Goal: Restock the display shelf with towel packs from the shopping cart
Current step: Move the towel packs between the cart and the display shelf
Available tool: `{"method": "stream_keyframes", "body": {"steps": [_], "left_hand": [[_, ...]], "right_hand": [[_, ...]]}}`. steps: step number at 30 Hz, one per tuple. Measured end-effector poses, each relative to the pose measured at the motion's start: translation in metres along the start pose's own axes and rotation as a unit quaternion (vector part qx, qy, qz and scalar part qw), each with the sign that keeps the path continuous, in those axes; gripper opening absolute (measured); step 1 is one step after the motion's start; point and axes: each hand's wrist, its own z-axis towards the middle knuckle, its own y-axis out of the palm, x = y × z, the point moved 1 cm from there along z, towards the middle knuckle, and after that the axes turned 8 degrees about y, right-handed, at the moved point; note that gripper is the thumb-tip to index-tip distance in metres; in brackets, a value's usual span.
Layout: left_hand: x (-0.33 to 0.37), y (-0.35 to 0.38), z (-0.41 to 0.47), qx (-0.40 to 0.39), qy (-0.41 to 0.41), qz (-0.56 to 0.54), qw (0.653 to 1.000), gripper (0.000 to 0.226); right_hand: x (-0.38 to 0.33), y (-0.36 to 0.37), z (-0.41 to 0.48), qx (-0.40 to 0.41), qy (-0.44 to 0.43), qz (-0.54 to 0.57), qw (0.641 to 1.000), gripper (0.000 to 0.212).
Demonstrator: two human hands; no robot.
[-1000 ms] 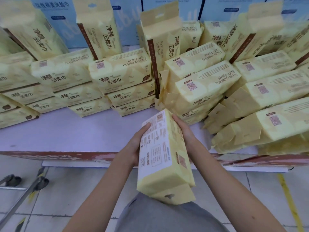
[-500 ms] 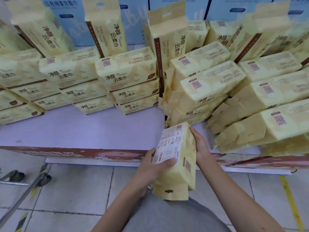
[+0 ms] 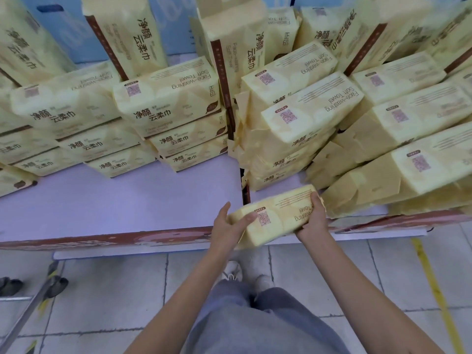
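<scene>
Pack point(image 3: 277, 217) sits level at the shelf point(image 3: 115, 200) front edge, just before a stack point(image 3: 293, 139) of packs; our left hand point(image 3: 227, 226) and right hand point(image 3: 313, 222) each clasp one end, fingers curled round it.

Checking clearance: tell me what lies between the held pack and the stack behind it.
Only a narrow strip of bare shelf separates pack and stack, seen in the head view.

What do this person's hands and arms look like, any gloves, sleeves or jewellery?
Both are bare. The left hand and right hand have no gloves, and no ring, watch or bracelet shows. No sleeve shows on the left forearm or right forearm. Below them are grey trousers and pale shoes.
</scene>
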Motion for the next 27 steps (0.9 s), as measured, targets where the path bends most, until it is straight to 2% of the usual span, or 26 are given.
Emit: {"method": "stream_keyframes", "body": {"steps": [3, 9, 10, 13, 16, 19, 24, 27], "left_hand": [[-0.005, 0.007, 0.03, -0.019, -0.028, -0.026, 0.999, 0.084], [-0.022, 0.025, 0.084, -0.004, -0.074, -0.087, 0.993, 0.109], [-0.025, 0.028, 0.09, -0.006, -0.082, -0.097, 0.992, 0.109], [-0.032, 0.033, 0.103, -0.01, -0.089, -0.104, 0.991, 0.085], [-0.041, 0.039, 0.109, -0.03, -0.079, -0.091, 0.992, 0.1], [-0.045, 0.048, 0.109, -0.037, -0.054, -0.066, 0.996, 0.104], [-0.039, 0.065, 0.113, -0.024, -0.027, -0.048, 0.998, 0.1], [-0.037, 0.073, 0.113, -0.029, -0.031, -0.058, 0.997, 0.083]], "right_hand": [[-0.008, 0.008, 0.011, 0.03, -0.023, -0.006, 0.999, 0.054], [-0.013, 0.02, 0.032, 0.042, -0.041, -0.022, 0.998, 0.054], [-0.016, 0.021, 0.034, 0.042, -0.045, -0.034, 0.998, 0.052], [-0.023, 0.024, 0.043, 0.026, -0.057, -0.052, 0.997, 0.049], [-0.025, 0.023, 0.049, 0.017, -0.071, -0.028, 0.997, 0.048], [-0.025, 0.021, 0.055, 0.03, -0.093, 0.013, 0.995, 0.048], [-0.026, 0.021, 0.064, 0.014, -0.11, -0.016, 0.994, 0.049], [-0.031, 0.021, 0.069, 0.008, -0.107, -0.033, 0.994, 0.05]]}}
